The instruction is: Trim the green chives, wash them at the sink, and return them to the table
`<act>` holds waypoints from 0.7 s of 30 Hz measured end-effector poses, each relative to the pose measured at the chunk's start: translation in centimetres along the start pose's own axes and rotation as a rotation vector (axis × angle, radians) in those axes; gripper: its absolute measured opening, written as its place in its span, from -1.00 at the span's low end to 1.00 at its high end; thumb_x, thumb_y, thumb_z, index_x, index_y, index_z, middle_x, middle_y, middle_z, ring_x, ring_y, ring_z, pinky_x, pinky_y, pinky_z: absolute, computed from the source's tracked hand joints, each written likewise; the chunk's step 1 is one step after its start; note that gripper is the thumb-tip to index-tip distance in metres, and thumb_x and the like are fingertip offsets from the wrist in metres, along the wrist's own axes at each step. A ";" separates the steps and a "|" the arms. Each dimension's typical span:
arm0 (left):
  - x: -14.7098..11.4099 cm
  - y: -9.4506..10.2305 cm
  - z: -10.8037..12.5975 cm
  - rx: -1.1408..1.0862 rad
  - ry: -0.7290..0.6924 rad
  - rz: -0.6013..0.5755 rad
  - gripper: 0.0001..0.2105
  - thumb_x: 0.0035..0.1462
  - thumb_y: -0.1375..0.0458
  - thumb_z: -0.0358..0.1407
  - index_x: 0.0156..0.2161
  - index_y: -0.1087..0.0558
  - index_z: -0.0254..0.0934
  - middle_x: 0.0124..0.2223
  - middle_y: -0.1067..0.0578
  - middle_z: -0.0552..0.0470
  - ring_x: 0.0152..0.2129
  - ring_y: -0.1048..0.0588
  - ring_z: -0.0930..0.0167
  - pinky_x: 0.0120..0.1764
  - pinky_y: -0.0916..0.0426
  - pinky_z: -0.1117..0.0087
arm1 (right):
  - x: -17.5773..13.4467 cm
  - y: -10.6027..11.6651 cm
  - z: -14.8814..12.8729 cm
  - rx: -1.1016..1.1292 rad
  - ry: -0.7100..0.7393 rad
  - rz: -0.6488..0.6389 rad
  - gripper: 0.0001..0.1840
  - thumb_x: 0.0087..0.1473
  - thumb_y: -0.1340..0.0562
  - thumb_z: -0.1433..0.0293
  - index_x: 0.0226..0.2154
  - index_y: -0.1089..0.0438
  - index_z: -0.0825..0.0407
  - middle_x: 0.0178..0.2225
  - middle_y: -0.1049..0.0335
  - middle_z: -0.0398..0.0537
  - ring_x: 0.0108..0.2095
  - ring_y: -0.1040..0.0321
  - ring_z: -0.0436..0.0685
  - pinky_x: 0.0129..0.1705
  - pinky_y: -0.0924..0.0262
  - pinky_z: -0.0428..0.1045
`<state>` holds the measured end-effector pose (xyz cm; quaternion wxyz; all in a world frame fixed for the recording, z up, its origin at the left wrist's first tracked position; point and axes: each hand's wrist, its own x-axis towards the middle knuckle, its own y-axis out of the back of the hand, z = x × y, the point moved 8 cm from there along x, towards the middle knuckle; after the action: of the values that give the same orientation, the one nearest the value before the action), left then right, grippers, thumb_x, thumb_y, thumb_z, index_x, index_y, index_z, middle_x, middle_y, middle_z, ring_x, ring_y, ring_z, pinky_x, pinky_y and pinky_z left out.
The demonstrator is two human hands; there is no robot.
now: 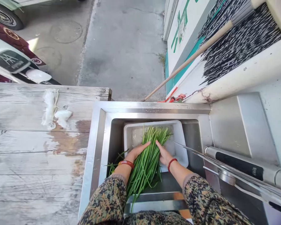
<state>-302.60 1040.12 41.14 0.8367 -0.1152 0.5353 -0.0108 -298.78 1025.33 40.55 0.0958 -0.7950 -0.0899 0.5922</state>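
A large bunch of garlic chives spans a white plastic basin inside a stainless steel sink. The white ends point away from me, and the green tips hang over the basin's near edge. From the left side, my left hand grips the bunch, thumb along the top and fingers hidden under the leaves. Opposite it, my right hand holds the other side the same way. A few loose green leaves lie in the sink beside my left wrist.
Right of the sink is a metal faucet, its thin spout or stream reaching toward the basin. A worn wooden table adjoins on the left, with crumpled white scraps on it. A mop handle leans beyond the sink.
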 end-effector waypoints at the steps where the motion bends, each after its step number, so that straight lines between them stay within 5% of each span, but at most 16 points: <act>1: -0.2 -0.6 -0.1 -0.054 0.005 -0.030 -0.23 0.02 -0.17 0.18 0.17 -0.37 -0.39 0.10 -0.50 -0.35 0.03 -0.49 0.01 0.08 -0.36 0.07 | -0.2 -0.8 0.0 0.010 0.002 -0.034 -0.32 -0.02 -0.37 0.03 0.08 -0.34 0.01 -0.06 -0.56 0.08 -0.01 -0.49 0.21 0.10 -0.34 0.18; 8: -5.0 -2.8 3.4 -0.230 -0.171 -0.139 -0.27 -0.07 -0.34 0.01 0.17 -0.37 -0.35 -0.01 -0.58 -0.24 -0.08 -0.56 0.07 0.03 -0.41 0.07 | -5.5 -2.8 -3.9 -0.007 0.142 -0.229 -0.38 -0.12 -0.46 0.10 -0.04 -0.43 0.03 -0.07 -0.57 0.06 0.03 -0.46 0.26 0.14 -0.29 0.19; 14: -12.4 -2.4 10.2 -0.034 -0.489 -0.004 -0.16 -0.18 -0.43 -0.02 0.21 -0.31 -0.29 0.15 -0.48 -0.21 0.08 -0.44 0.05 0.14 -0.32 0.08 | -12.7 -6.1 -9.3 -0.187 0.489 -0.281 -0.26 -0.19 -0.49 0.17 0.07 -0.36 -0.05 0.04 -0.50 0.01 0.11 -0.37 0.28 0.24 -0.17 0.25; 21: -20.7 -2.7 16.4 0.169 -0.766 0.129 -0.10 -0.24 -0.43 0.02 0.21 -0.29 -0.30 0.16 -0.46 -0.22 0.12 -0.39 0.00 0.18 -0.28 0.04 | -20.1 -9.5 -14.8 -0.527 0.808 -0.217 -0.30 -0.18 -0.46 0.20 0.05 -0.35 -0.06 0.04 -0.48 0.01 0.07 -0.40 0.31 0.17 -0.25 0.30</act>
<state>-296.45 1043.42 66.72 0.9813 -0.0080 0.1880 0.0415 -290.53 1028.64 65.78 -0.0204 -0.9443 -0.2745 0.1803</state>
